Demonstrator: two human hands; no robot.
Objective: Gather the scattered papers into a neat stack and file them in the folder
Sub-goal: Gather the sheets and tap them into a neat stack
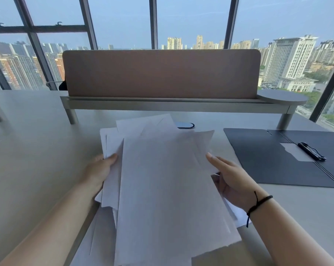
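Note:
A loose, uneven bundle of several white papers (162, 185) is lifted off the grey desk in front of me, sheets fanned at different angles. My left hand (99, 169) grips the bundle's left edge, thumb on top. My right hand (231, 177), with a black cord on its wrist, holds the right edge, thumb on top and fingers under the sheets. A dark blue folder (268, 162) lies open on the desk to the right, with a black metal clip (312, 151) on its inner right side.
The grey desk (37, 150) stretches left and right. A brown partition screen (160, 73) on a raised grey shelf stands at the back. A dark cable port (186, 125) sits just behind the papers. Large windows lie beyond.

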